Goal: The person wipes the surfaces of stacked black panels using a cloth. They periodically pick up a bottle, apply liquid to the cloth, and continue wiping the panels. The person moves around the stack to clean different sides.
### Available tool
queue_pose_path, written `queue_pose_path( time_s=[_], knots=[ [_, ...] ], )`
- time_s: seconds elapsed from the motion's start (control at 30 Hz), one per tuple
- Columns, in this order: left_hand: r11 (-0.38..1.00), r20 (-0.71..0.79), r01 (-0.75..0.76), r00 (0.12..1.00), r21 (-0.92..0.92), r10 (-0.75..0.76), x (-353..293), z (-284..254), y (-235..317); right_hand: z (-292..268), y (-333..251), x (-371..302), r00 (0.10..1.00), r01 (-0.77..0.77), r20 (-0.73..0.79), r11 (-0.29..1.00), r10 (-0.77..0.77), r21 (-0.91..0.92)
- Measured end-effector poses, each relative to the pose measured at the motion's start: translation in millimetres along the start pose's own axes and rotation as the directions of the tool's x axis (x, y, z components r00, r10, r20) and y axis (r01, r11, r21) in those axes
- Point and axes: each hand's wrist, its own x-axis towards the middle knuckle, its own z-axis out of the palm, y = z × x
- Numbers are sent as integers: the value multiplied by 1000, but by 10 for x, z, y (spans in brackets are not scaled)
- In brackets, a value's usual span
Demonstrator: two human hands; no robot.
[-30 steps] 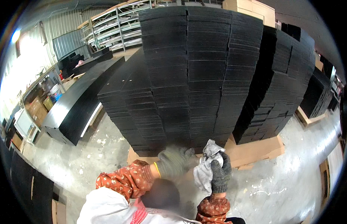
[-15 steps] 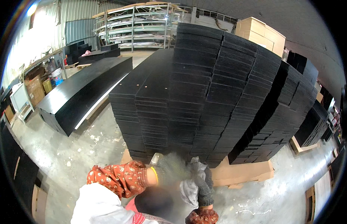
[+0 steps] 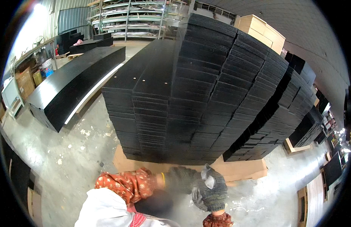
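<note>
My left hand [image 3: 180, 179], in a dark grey knitted glove, reaches across toward my right hand and is smeared by motion; its fingers cannot be made out. My right hand [image 3: 213, 195], gloved the same way, is closed around a crumpled pale grey cloth [image 3: 208, 178], part of which sticks out at the top. Both hands are close together, in front of the foot of a tall stack of black boards [image 3: 198, 94]. The lower boards at its left show small pale dots on top.
Brown cardboard [image 3: 243, 170] lies under the stack on the concrete floor [image 3: 85, 151]. To the left rests a long low pile of black panels [image 3: 77, 79]. A metal rack [image 3: 126, 19] stands behind. Pale wooden boxes [image 3: 260, 32] sit beyond the stack, and more board piles [image 3: 307, 126] stand at right.
My hands have moved slightly right. The pale cloth, hanging loose beside my right hand before, is now mostly bunched inside it. The view has shifted a little, lifting the stack in the picture.
</note>
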Motion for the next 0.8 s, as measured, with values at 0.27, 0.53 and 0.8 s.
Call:
queue_pose_path(
  time_s=[0.27,0.53,0.8],
  knots=[
    [983,-981,159,186,92,61,101,-2190,-2,-249,548,-383,976,-208,-1,922,219,-327],
    [787,-950,608,297,109,-97,374,-2753,12,-162,924,-516,998,-61,8,976,64,-208],
    [917,-902,381,428,120,-60,213,-2906,-136,-174,929,-453,989,-142,-3,965,145,-223]
  ],
)
